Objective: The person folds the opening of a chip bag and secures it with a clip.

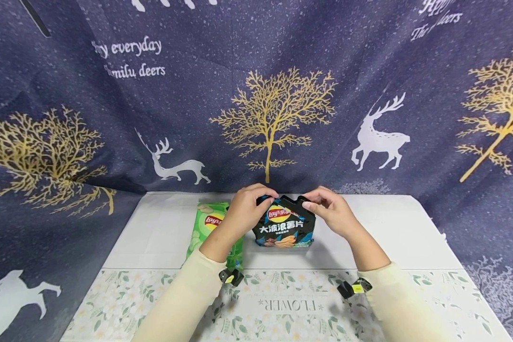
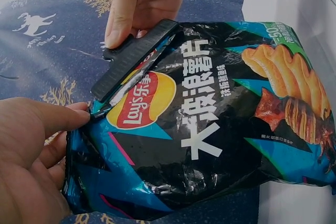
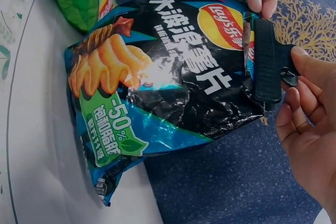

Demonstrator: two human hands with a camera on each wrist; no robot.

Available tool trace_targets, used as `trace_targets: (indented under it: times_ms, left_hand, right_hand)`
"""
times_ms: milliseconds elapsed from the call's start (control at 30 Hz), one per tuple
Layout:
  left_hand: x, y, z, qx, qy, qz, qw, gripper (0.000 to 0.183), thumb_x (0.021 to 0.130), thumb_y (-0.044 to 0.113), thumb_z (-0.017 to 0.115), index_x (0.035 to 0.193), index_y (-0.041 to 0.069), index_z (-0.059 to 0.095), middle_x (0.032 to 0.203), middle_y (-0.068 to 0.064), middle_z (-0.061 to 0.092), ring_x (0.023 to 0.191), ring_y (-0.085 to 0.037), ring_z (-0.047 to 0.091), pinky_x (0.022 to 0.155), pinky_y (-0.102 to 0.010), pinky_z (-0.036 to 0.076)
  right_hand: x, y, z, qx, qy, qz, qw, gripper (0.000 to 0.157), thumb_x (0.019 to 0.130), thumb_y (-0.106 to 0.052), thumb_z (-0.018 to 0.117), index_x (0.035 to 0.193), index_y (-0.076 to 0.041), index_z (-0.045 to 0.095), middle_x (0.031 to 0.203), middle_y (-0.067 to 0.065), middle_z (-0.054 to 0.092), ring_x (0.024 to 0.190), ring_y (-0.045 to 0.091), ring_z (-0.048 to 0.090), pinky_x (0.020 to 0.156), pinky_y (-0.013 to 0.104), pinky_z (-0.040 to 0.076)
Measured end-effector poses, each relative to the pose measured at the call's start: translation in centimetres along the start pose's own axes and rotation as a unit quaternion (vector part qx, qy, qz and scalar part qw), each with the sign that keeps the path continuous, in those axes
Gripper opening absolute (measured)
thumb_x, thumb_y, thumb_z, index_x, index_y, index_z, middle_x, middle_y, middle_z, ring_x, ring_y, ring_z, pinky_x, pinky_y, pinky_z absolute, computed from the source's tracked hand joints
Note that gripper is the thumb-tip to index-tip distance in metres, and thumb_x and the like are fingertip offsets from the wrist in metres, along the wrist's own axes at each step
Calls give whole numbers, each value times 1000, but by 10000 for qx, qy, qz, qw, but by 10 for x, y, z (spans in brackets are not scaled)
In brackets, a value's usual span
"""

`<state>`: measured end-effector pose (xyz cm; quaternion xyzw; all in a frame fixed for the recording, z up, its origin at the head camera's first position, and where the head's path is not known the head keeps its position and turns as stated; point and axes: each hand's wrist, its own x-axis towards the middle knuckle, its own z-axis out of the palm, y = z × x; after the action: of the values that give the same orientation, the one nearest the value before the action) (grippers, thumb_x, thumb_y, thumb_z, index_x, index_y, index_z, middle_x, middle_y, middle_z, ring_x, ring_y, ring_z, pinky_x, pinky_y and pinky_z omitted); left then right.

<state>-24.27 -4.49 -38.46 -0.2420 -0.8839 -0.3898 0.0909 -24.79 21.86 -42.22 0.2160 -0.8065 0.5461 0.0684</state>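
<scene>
A black and blue bag of potato chips (image 1: 282, 228) stands upright on the table with its printed front towards me. Across the folded top edge lies a black bag clip (image 3: 266, 61), covering the part of the top nearer my right hand. My left hand (image 1: 247, 211) pinches the bag's top left corner between thumb and fingers, just beyond the clip's end. With thumb and fingertips, my right hand (image 1: 334, 213) grips the clip's handle, as the right wrist view shows. The bag's back is hidden.
A green bag of chips (image 1: 200, 235) lies to the left, partly behind my left forearm. The white table (image 1: 376, 232) has a flower-patterned strip (image 1: 282, 327) along its near side. A dark blue cloth (image 1: 308, 166) printed with deer and trees hangs behind.
</scene>
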Motion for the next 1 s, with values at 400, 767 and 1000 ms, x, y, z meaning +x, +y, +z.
trace_targets:
  times_ms: [400, 767, 1000]
  left_hand:
    - [0, -1, 2, 4, 57, -12, 10000, 16, 100, 20, 66, 111, 23, 76, 116, 5, 71, 84, -11, 61, 74, -33, 48]
    - [0, -2, 3, 9, 74, -6, 10000, 16, 100, 21, 65, 111, 24, 76, 116, 6, 71, 72, -10, 53, 71, -32, 46]
    - [0, -2, 3, -9, 90, 36, 10000, 16, 100, 22, 66, 111, 24, 76, 117, 6, 71, 80, -9, 59, 73, -32, 48]
  right_hand:
    - [1, 4, 3, 150, 4, 21, 9999, 19, 97, -11, 68, 114, -5, 73, 98, 2, 65, 85, 12, 58, 71, 25, 48]
    - [1, 4, 6, 271, 7, 93, 9996, 20, 97, -12, 68, 114, -4, 73, 99, 0, 65, 85, 12, 61, 72, 24, 51]
    - [1, 5, 6, 327, -6, 133, 9994, 21, 97, -12, 68, 115, -4, 72, 100, 0, 65, 85, 11, 62, 73, 23, 52]
